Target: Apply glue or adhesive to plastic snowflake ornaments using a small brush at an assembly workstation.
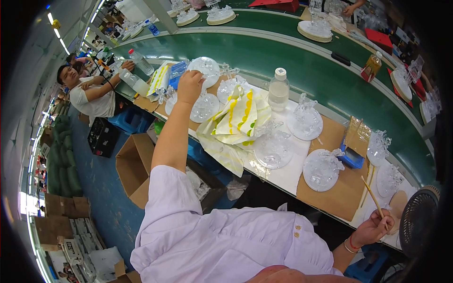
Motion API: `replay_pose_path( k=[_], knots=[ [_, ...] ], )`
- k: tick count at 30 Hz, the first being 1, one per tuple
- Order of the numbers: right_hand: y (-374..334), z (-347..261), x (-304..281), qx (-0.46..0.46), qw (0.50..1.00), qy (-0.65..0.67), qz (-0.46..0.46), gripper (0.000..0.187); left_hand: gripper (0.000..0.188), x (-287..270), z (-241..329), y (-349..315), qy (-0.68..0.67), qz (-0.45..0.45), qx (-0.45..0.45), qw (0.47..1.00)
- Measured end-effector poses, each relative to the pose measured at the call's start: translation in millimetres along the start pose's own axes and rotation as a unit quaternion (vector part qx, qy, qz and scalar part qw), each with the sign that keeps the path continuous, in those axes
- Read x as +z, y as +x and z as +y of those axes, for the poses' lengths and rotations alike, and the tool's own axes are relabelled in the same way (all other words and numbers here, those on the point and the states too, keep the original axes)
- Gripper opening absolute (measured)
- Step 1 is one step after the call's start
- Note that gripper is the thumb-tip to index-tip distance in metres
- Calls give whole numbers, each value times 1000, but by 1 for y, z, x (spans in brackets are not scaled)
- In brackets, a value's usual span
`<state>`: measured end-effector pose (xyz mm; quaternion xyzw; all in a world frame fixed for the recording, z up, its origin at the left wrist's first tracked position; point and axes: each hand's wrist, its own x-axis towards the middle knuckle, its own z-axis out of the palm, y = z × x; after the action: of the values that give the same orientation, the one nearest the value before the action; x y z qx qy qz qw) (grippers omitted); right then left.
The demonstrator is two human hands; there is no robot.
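Observation:
My left hand (190, 87) is stretched to the far left of the bench. Its fingers are bent closed at the edge of a clear plastic disc (207, 67), and the fingertips are partly hidden. Low on the right, my right hand (373, 229) pinches a thin wooden stick (372, 195) that points up and away. Along the bench lie several clear round pieces with small moulded figures, among them one on cardboard (322, 170) and one beside a bottle (304, 121). A crumpled white cloth with yellow and green print (238, 118) covers the middle.
A clear bottle with a white cap (279, 90) stands behind the cloth. A blue box (352, 155) sits right of the cardboard, and a black fan (421, 221) at the far right. Behind runs a green conveyor (245, 49). At left are a seated person (92, 92) and an open carton (134, 167).

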<state>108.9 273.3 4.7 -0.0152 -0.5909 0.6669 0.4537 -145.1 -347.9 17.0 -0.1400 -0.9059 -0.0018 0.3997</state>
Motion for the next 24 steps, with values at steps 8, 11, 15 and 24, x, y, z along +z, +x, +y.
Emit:
replay_pose_path(
  k=[8,11,15,24],
  knots=[
    [-2,-1,-6,9,1000,17,-4,13,17,2,8,-18,-17,-64,-60,996],
    [-4,-4,-7,4,1000,11,-6,13,26,-4,17,-17,-58,-87,-109,988],
    [-9,3,-10,-12,999,39,10,12,36,10,13,-11,-74,-44,-73,994],
    [-10,-11,5,21,997,77,2,8,30,-91,191,-13,-256,76,32,963]
  ],
)
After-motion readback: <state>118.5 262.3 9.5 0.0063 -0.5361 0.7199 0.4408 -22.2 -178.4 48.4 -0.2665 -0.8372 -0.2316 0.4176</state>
